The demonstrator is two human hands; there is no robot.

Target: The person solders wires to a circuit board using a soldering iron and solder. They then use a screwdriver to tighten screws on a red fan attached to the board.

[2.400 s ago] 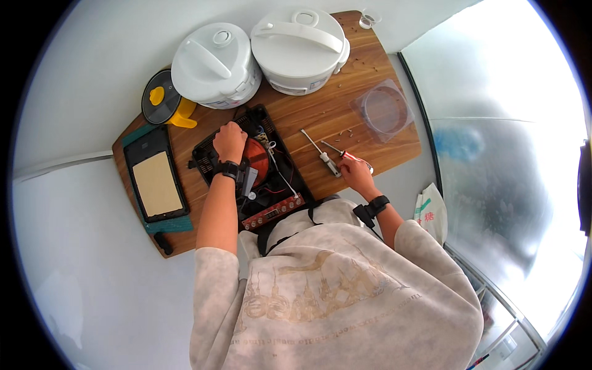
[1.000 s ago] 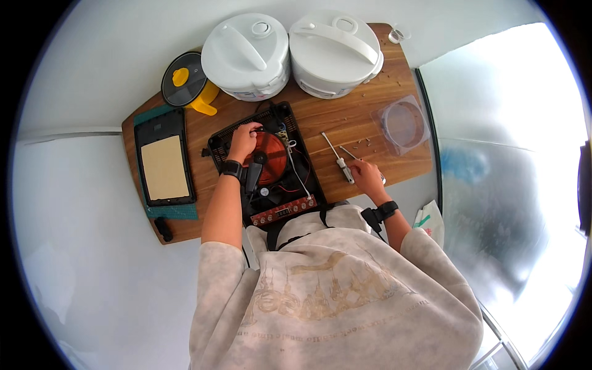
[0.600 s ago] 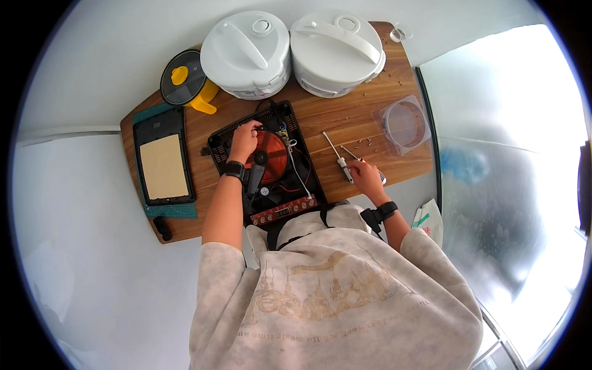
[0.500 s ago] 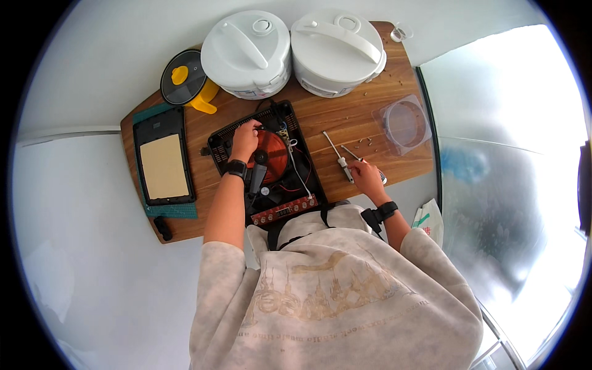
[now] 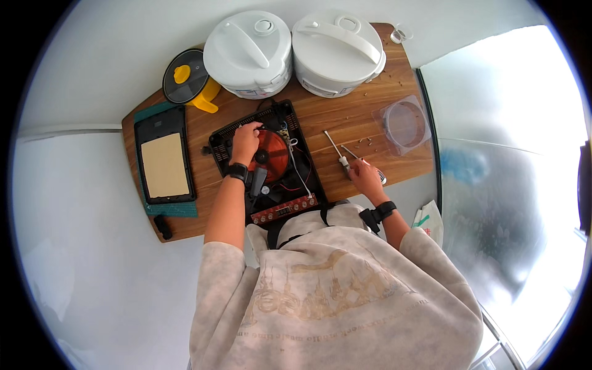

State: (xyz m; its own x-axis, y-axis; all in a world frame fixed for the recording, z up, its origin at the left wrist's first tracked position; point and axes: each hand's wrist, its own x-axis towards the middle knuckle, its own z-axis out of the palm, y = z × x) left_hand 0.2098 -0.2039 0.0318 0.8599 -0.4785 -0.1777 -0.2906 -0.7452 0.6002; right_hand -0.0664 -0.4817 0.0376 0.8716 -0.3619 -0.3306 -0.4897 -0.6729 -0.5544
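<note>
An opened induction cooker [image 5: 280,179] lies in front of me, its round copper-red coil [image 5: 276,151] showing inside the black base. My left hand [image 5: 246,137] reaches over the coil's far left edge, fingers pinched together; what they hold, if anything, is hidden. To the right, my right hand [image 5: 365,175] is closed at the handle of a screwdriver [image 5: 343,161] lying on the table, covering its near end. A second screwdriver [image 5: 350,152] lies partly under that hand, its shaft pointing away from me.
Two white lidded pots [image 5: 250,55] and a black-and-yellow jug [image 5: 185,77] stand at the back. At left, a black panel with a beige sheet [image 5: 164,165] rests on a green mat [image 5: 179,211]. Small screws [image 5: 370,140] and a clear plastic container [image 5: 404,123] are at right.
My right hand has shifted slightly left and closed over the near end of the screwdriver handle. My left hand stays at the coil's edge.
</note>
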